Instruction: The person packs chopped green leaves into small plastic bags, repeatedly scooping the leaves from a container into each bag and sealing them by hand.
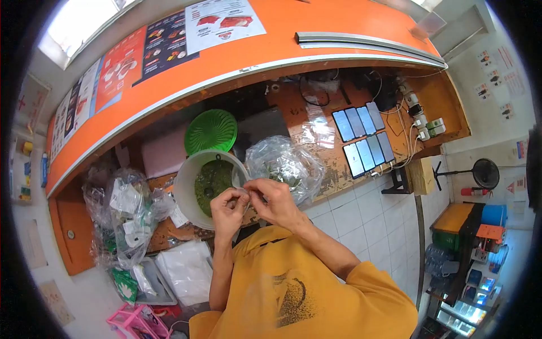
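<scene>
Our left hand [228, 208] and right hand [275, 199], near each other, pinch thin clear plastic piece [237, 179] above round white plastic bucket [187, 195] of green flakes [204, 183], by brown wooden counter's [291, 114] front edge; bulging clear plastic bag [284, 164] beside bucket.

Worn brown wooden counter [294, 113], orange-fronted shelf edge [186, 90] above it.
From my remote seat I log, left to right: bulging clear plastic bag [129, 206] with white papers inside; round whitish plastic bucket [185, 195] of green material; crumpled clear plastic bag just beside it [289, 161]; small flat clear plastic packets [319, 134]; eight rectangular dark-edged phones [365, 153], two rows of four. Round green ribbed plastic lid [210, 131] behind the bucket; I can't tell how it rests.
</scene>
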{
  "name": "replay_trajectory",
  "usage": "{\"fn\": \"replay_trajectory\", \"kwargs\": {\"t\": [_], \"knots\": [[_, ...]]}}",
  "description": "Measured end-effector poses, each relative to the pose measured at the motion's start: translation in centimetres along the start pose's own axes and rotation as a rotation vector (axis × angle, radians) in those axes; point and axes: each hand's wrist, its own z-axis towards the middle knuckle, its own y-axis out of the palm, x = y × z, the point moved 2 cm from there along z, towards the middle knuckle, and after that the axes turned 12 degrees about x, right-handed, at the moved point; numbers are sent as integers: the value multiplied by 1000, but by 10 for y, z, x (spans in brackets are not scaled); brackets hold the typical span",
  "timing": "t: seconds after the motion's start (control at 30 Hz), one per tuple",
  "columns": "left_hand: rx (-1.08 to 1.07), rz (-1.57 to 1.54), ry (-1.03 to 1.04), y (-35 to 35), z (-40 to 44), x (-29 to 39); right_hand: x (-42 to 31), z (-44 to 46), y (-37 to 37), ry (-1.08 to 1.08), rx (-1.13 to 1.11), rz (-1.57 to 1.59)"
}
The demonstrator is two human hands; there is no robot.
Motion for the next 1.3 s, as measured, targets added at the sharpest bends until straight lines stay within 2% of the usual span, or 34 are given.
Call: {"fn": "replay_trajectory", "kwargs": {"t": [0.1,0.17,0.23,0.27,0.37,0.43,0.47,0.53,0.57,0.67,0.7,0.8,0.83,0.93,0.97,1.07,1.1,1.17,1.2,1.23,1.27,1.3], "knots": [[-39,-33,11,-1,1,-5,25,-7,5,251,-35,171],[-22,-117,-89,4,-3,-7,41,-13,7,461,-61,386],[29,-218,-249,3,-8,-15,43,-13,-2,498,-101,407],[34,-179,-242,4,-10,-16,43,-9,-6,512,-120,418],[50,-66,-167,8,-4,-7,15,3,-17,245,-145,156],[29,-67,-172,12,-7,-8,16,1,-14,218,-141,96],[42,107,-6,10,-5,-8,18,1,-13,206,-132,60],[25,248,-14,10,-4,2,20,2,-10,213,-104,52],[73,283,173,14,-3,11,21,1,-9,222,-90,42],[45,193,191,8,3,-28,37,-8,0,340,-31,123],[21,164,276,10,5,-10,44,-10,2,517,-32,273],[8,-36,7,12,2,-16,52,-5,2,640,-14,547],[54,7,32,13,2,-13,55,-4,1,616,-29,531],[190,479,172,11,-1,11,48,-1,-5,500,-147,190],[252,613,316,14,-1,20,39,3,-2,151,-90,-26],[250,831,386,14,-6,30,33,13,3,-69,83,-265],[180,841,285,13,-8,31,35,16,7,-61,86,-215],[258,570,362,4,-5,37,42,15,13,-34,88,-119],[288,434,396,-2,-5,40,40,17,13,156,48,23],[363,481,564,-11,0,44,35,19,12,347,12,163],[356,225,374,-17,5,44,33,20,13,543,-22,299],[341,-30,174,-20,8,41,30,22,15,540,-74,344]]}}
